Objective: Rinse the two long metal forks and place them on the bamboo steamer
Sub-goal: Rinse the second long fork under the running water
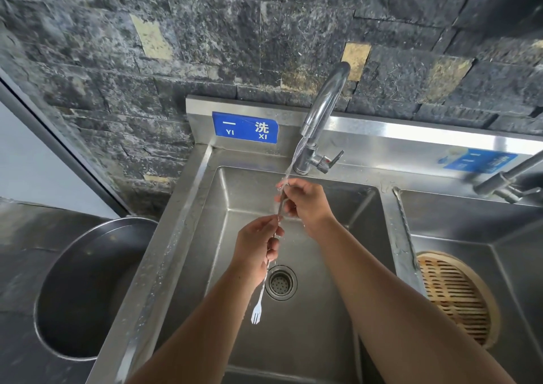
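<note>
1. Head view, progress: the person holds one long metal fork [259, 298] under the running tap [322, 110], over the left sink basin [338, 310]. The rinse looks to be under way, not finished.
2. Hands: the right hand [305, 204] is closed on the fork's upper handle end, right where the water stream [293, 160] lands; the left hand [258, 245] pinches the shaft lower down. The tines point down, near the drain [280, 282] but above it.
3. The second fork [407, 227] appears to lie along the divider ledge between the two basins, its lower end just beside the bamboo steamer [458, 295]. Whether it has been rinsed cannot be told.
4. Left to do, by judgement: finish this rinse, deal with the other fork if needed, and lay both on the steamer, which carries nothing visible on its slats.
5. Edges and room: the steamer sits in the right basin, so the fork must cross the raised divider. A second tap [505, 180] juts over that basin's far side; the near path looks open. To the left, a large metal pot [58, 266] stands well apart from the route.
</note>
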A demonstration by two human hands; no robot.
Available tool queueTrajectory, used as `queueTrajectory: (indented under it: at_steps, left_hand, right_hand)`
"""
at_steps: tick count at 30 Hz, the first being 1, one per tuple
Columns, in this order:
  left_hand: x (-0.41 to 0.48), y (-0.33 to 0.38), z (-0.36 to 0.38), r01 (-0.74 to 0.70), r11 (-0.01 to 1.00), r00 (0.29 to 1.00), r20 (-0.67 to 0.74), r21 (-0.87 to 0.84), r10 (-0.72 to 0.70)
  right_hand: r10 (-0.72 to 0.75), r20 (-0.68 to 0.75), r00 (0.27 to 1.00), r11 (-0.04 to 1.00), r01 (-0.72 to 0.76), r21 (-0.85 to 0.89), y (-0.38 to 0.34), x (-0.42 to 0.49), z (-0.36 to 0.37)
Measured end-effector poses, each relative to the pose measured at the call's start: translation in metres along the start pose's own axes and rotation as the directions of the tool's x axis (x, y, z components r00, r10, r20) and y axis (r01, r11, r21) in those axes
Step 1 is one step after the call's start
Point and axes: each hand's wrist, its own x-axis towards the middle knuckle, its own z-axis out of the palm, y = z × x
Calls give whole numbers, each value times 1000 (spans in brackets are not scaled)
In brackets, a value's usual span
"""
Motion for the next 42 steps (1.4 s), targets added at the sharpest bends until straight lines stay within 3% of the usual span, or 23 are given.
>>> queueTrajectory:
  at_steps: [13,18,29,37,42]
  left_hand:
    - [1,-3,0,30,999,1000,-1,-30,-30]
    - [0,-6,-9,30,998,1000,6,-63,-30]
    - [-5,-5,-12,52,997,996,75,-57,-48]
    - [1,6,-14,18,999,1000,24,-38,-17]
    - [0,4,-12,10,1000,1000,26,-26,-10]
  right_hand:
    - [-42,145,989,999,44,-9,4,-5,2]
    - [-67,228,971,992,89,-90,10,-6,6]
    - [-119,72,990,985,127,-115,4,-3,4]
    - [-56,63,996,998,58,-17,-9,-5,14]
    - [-106,76,991,991,112,-70,-6,-11,14]
